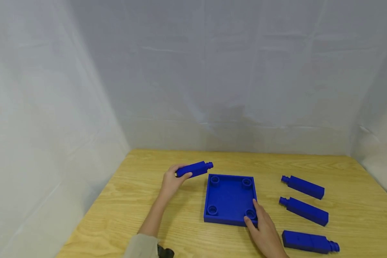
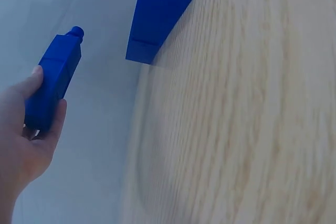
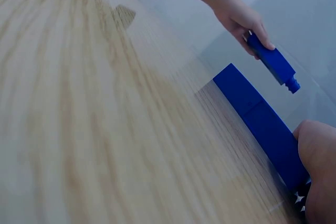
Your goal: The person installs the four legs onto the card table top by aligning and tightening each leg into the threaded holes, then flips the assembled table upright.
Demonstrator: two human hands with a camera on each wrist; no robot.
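- The left hand (image 1: 172, 181) is curled round one end of a blue peg (image 1: 194, 169), thumb over the top and fingers under it; its grip is closed on that peg.
- The held peg lies nearly level, lifted off the table (image 1: 142, 200), with its small round stud pointing right, toward the far left corner of the tray (image 1: 229, 197).
- In the left wrist view the same hand (image 2: 23, 140) clasps the peg (image 2: 52, 82) by its lower end, the stud end sticking out free, and the tray (image 2: 160, 11) shows beyond it, apart from the peg.
- The tray is a square blue piece with a low rim and four round sockets, one in each corner; it lies flat on the table, about mid-table.
- The right hand (image 1: 266, 233) rests on the tray's near right corner, thumb on the near rim and a finger laid by the socket there; its fingers look fairly straight, pressing rather than wrapping.
- The right wrist view shows that hand (image 3: 317, 166) against the tray's edge (image 3: 257, 121), with the left hand (image 3: 244, 22) and its peg (image 3: 275, 66) further off.
- Three more blue pegs lie on the table right of the tray, apart from each other: far peg (image 1: 303, 186), middle peg (image 1: 304, 210), near peg (image 1: 309, 242).
- The far and middle pegs point their studs left, toward the tray; the near peg points its stud right and lies just beside the right hand.
- White cloth (image 1: 84, 89) hangs behind and to both sides of the table.
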